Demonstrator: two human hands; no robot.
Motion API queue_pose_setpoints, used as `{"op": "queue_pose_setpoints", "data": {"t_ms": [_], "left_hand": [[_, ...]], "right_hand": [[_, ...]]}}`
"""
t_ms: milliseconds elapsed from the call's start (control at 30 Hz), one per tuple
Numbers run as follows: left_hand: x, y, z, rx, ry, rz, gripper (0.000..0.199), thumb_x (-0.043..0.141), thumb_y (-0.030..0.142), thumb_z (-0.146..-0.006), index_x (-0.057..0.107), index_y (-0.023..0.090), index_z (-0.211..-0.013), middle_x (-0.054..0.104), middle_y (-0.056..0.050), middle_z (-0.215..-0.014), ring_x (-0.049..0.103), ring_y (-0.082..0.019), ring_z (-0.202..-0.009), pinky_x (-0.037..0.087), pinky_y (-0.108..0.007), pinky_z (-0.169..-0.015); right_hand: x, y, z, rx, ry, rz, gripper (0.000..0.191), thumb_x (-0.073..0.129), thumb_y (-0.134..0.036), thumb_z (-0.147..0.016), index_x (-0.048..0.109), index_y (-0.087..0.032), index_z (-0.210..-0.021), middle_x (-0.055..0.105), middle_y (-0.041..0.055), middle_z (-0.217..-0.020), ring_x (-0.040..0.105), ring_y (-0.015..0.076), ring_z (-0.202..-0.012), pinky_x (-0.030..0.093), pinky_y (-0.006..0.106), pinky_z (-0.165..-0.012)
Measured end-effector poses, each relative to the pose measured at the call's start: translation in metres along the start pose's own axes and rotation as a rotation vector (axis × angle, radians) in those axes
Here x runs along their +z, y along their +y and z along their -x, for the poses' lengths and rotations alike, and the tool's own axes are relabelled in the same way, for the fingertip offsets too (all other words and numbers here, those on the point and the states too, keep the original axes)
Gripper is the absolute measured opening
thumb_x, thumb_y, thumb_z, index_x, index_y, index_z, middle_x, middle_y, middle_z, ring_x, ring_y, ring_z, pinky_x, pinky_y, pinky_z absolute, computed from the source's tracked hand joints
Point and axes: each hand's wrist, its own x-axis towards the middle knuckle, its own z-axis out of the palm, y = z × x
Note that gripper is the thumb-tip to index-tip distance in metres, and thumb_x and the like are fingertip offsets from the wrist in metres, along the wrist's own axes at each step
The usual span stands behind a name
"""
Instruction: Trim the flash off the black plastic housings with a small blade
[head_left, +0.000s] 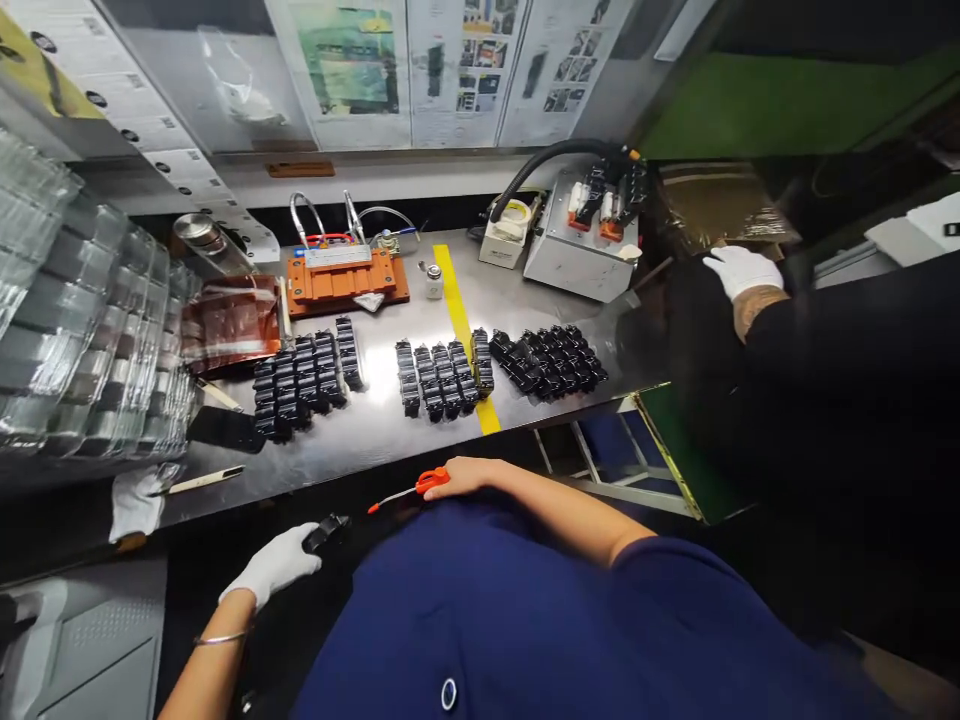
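My left hand, in a white glove, grips a small black part in front of the bench's front edge. Bare and ungloved, my right hand is wrapped round an orange air gun. The gun's thin metal nozzle with a red tip points left, toward the black part, with a gap between them. Rows of similar black parts stand on the metal bench in a left group, a middle group and a right group.
An orange fixture, a small metal-capped bottle and a grey machine stand behind the parts. Clear trays are stacked at left. At right is another person's gloved hand. A white-handled tool lies near the front edge.
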Motion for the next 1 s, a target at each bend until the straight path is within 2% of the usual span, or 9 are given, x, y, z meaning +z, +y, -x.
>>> {"op": "queue_pose_setpoints", "data": {"t_ms": [100, 200, 367, 433, 500, 600, 700, 833, 1000], "left_hand": [[-0.013, 0.056, -0.040, 0.029, 0.019, -0.012, 0.031, 0.077, 0.038, -0.059, 0.074, 0.027, -0.088, 0.080, -0.004, -0.095, 0.072, -0.035, -0.095, 0.058, -0.041, -0.085], [-0.003, 0.118, -0.088, 0.052, 0.112, -0.059, 0.041, 0.068, 0.037, -0.080, 0.066, 0.019, -0.117, 0.072, -0.009, -0.120, 0.066, -0.030, -0.113, 0.052, -0.040, -0.098], [0.046, 0.201, -0.152, 0.030, 0.167, -0.179, 0.035, 0.063, 0.042, -0.093, 0.063, 0.017, -0.118, 0.068, -0.009, -0.114, 0.066, -0.023, -0.101, 0.054, -0.046, -0.090], [0.053, 0.221, -0.165, 0.032, 0.227, -0.223, 0.037, 0.061, 0.043, -0.094, 0.063, 0.016, -0.119, 0.066, -0.010, -0.117, 0.065, -0.024, -0.103, 0.053, -0.047, -0.091], [0.048, 0.234, -0.175, 0.031, 0.305, -0.267, 0.039, 0.060, 0.044, -0.095, 0.061, 0.016, -0.123, 0.064, -0.011, -0.123, 0.063, -0.026, -0.109, 0.052, -0.049, -0.094], [0.027, 0.244, -0.187, -0.006, 0.414, -0.335, 0.043, 0.059, 0.040, -0.095, 0.056, 0.018, -0.131, 0.055, -0.013, -0.137, 0.056, -0.030, -0.121, 0.048, -0.054, -0.100], [0.016, 0.243, -0.190, -0.045, 0.421, -0.398, 0.043, 0.062, 0.035, -0.094, 0.055, 0.018, -0.133, 0.052, -0.013, -0.142, 0.055, -0.030, -0.123, 0.049, -0.054, -0.100], [0.029, 0.224, -0.170, -0.087, 0.371, -0.431, 0.038, 0.064, 0.034, -0.093, 0.060, 0.017, -0.126, 0.059, -0.012, -0.133, 0.060, -0.027, -0.116, 0.052, -0.051, -0.096], [0.053, 0.175, -0.125, -0.168, 0.384, -0.386, 0.044, 0.063, 0.037, -0.093, 0.056, 0.018, -0.133, 0.055, -0.013, -0.138, 0.058, -0.029, -0.119, 0.052, -0.052, -0.097]], "right_hand": [[-0.003, 0.028, 0.003, 0.037, 0.001, -0.014, 0.056, 0.059, -0.074, -0.079, 0.074, -0.020, -0.081, 0.074, 0.0062, -0.085, 0.072, 0.0245, -0.083, 0.053, 0.030, -0.073], [-0.002, 0.046, 0.005, 0.049, 0.004, -0.024, 0.056, 0.061, -0.074, -0.077, 0.075, -0.022, -0.092, 0.076, 0.0073, -0.097, 0.072, 0.0271, -0.094, 0.054, 0.032, -0.078], [-0.007, 0.059, 0.014, 0.061, 0.040, -0.049, 0.057, 0.056, -0.072, -0.082, 0.074, -0.023, -0.105, 0.076, 0.0089, -0.108, 0.072, 0.0289, -0.100, 0.054, 0.033, -0.078], [-0.009, 0.063, 0.017, 0.077, 0.071, -0.056, 0.059, 0.054, -0.073, -0.083, 0.072, -0.023, -0.108, 0.075, 0.0096, -0.110, 0.072, 0.0297, -0.102, 0.054, 0.033, -0.079], [-0.009, 0.067, 0.019, 0.091, 0.100, -0.062, 0.061, 0.051, -0.074, -0.084, 0.070, -0.023, -0.111, 0.075, 0.0101, -0.112, 0.071, 0.0305, -0.105, 0.053, 0.034, -0.080], [-0.006, 0.070, 0.018, 0.097, 0.116, -0.064, 0.058, 0.053, -0.072, -0.085, 0.068, -0.023, -0.111, 0.074, 0.0104, -0.113, 0.070, 0.0307, -0.107, 0.052, 0.033, -0.081], [-0.001, 0.064, 0.015, 0.094, 0.120, -0.059, 0.055, 0.055, -0.071, -0.084, 0.067, -0.022, -0.107, 0.074, 0.0106, -0.113, 0.070, 0.0308, -0.107, 0.051, 0.033, -0.082], [0.007, 0.044, 0.009, 0.108, 0.176, -0.034, 0.058, 0.050, -0.071, -0.088, 0.064, -0.020, -0.110, 0.074, 0.0134, -0.115, 0.069, 0.0320, -0.110, 0.051, 0.036, -0.086], [0.021, 0.015, -0.002, 0.150, 0.294, 0.029, 0.060, 0.046, -0.066, -0.093, 0.059, -0.014, -0.120, 0.070, 0.0200, -0.121, 0.066, 0.0341, -0.117, 0.049, 0.039, -0.093]]}}
